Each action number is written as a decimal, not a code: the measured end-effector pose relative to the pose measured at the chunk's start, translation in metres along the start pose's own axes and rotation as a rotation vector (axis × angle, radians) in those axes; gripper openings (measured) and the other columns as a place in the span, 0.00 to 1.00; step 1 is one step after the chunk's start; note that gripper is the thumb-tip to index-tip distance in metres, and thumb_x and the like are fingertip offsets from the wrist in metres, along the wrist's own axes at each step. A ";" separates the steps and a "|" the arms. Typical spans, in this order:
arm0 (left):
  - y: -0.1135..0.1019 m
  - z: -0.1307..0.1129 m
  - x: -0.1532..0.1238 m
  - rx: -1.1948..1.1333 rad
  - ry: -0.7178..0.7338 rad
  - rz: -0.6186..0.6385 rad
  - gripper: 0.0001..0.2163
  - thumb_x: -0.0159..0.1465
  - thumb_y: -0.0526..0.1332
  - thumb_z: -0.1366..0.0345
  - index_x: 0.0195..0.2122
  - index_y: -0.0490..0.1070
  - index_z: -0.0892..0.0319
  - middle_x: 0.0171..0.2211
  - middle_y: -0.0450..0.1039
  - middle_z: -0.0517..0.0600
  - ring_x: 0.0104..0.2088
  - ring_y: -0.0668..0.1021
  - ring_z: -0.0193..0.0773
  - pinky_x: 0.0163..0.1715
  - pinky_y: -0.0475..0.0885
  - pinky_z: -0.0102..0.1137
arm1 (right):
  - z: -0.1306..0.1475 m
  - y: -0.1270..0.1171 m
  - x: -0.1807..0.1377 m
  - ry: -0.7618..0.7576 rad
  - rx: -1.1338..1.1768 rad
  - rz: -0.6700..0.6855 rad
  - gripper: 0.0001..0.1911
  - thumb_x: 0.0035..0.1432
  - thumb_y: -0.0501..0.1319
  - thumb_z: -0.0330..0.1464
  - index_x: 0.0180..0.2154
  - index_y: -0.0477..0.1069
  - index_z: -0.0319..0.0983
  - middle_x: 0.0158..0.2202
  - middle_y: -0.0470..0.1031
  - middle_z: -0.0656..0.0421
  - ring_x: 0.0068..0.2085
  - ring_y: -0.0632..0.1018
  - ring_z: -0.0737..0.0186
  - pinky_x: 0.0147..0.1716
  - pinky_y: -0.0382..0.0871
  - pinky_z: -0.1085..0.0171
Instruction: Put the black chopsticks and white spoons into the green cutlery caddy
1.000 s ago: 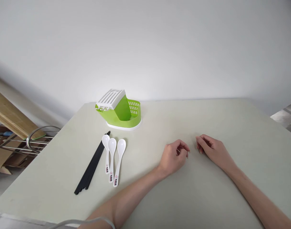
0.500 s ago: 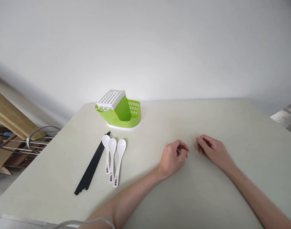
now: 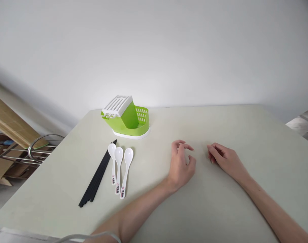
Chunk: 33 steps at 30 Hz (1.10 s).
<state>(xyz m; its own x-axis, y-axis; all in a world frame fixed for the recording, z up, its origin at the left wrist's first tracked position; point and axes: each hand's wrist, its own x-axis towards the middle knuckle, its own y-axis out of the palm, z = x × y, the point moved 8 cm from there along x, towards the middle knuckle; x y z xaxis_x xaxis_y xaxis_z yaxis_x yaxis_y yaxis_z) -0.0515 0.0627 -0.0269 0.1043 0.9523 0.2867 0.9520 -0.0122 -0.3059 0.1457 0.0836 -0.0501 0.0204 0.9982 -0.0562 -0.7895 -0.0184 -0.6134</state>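
My left hand (image 3: 181,165) rests over the middle of the table, fingers apart and bent, with nothing in it. To its right lies my right hand (image 3: 223,158), its fingers curled loosely inward against the thumb and no object showing in them. Left of my hands, three white spoons (image 3: 128,157) lie side by side, bowls pointing away from me. A bundle of black chopsticks (image 3: 98,177) lies slanted beside them, its far end close to the leftmost spoon. Behind these stands a green utensil holder (image 3: 127,118) with a white slotted top and small white hooks.
The pale table (image 3: 232,125) reaches back to a white wall (image 3: 169,50). Off its left side are a metal rack (image 3: 40,148), cardboard (image 3: 2,168) and a leaning tan board (image 3: 14,118). A pale cable (image 3: 93,235) crosses near my left forearm.
My left hand has opened, its fingers lifting and spreading away from the thumb. My right hand, the spoons, chopsticks and utensil holder stay where they were.
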 end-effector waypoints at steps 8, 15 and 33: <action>-0.002 0.006 -0.001 -0.005 -0.063 -0.020 0.14 0.62 0.58 0.77 0.48 0.66 0.56 0.60 0.57 0.61 0.59 0.69 0.48 0.35 0.75 0.32 | 0.002 -0.001 -0.001 -0.001 0.019 0.000 0.26 0.70 0.54 0.52 0.26 0.67 0.43 0.23 0.73 0.61 0.26 0.70 0.62 0.29 0.63 0.63; -0.003 0.010 -0.001 0.003 -0.074 -0.033 0.14 0.63 0.57 0.77 0.48 0.66 0.56 0.61 0.56 0.61 0.53 0.73 0.43 0.37 0.74 0.33 | 0.002 0.000 0.000 -0.052 0.036 -0.005 0.26 0.70 0.54 0.52 0.26 0.68 0.43 0.23 0.74 0.61 0.26 0.73 0.62 0.31 0.66 0.63; -0.121 -0.038 0.058 0.818 0.302 -0.367 0.19 0.66 0.56 0.71 0.58 0.62 0.58 0.70 0.50 0.66 0.73 0.55 0.55 0.68 0.56 0.54 | 0.000 0.002 0.005 -0.151 0.117 0.019 0.28 0.69 0.51 0.55 0.26 0.66 0.43 0.23 0.74 0.60 0.25 0.74 0.62 0.29 0.65 0.64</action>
<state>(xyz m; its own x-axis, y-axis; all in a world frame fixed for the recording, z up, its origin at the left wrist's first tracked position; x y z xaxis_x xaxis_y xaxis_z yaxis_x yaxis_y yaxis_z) -0.1501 0.1084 0.0612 0.0174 0.7337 0.6792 0.4547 0.5992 -0.6589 0.1443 0.0889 -0.0514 -0.0804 0.9951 0.0573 -0.8553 -0.0393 -0.5167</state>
